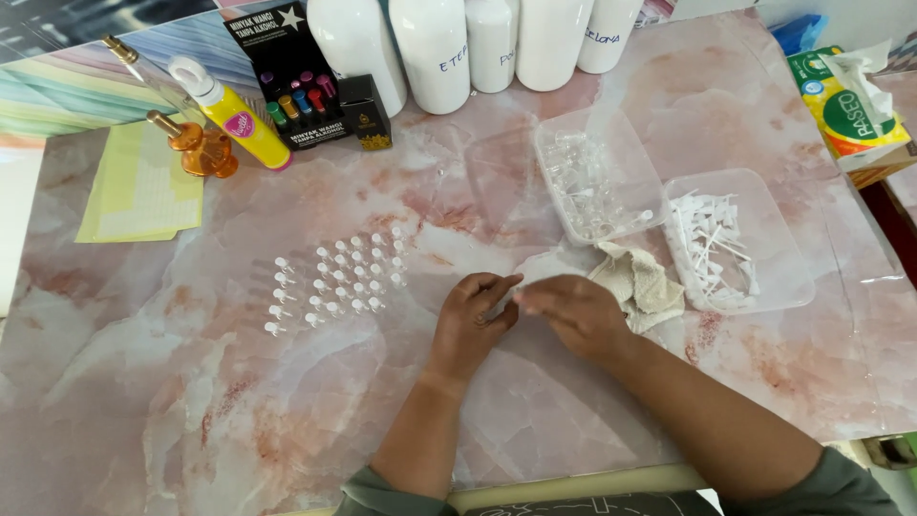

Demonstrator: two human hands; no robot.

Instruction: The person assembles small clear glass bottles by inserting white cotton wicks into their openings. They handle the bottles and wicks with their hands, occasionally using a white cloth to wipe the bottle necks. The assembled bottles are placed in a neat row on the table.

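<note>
A pink marble-patterned table (143, 401) is seen from above, with bare room left along its near edge. The left hand (473, 320) and right hand (573, 311) are brought together, fingertips pinched narrowly; what is held cannot be told. Small clear vials (334, 277) are stood in rows just left. A crumpled cloth (645, 282) is touched by the right hand, beside two clear plastic trays (740, 239) filled with small clear and white parts

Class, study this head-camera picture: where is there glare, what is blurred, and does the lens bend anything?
Head view: soft even light, with faint glare on the glossy marble table and the white bottles; the left hand and right hand are slightly motion-blurred, so whatever their fingers pinch cannot be made out; the clear vials are small but fairly sharp; wide-angle distortion curves the table's edges.
</note>
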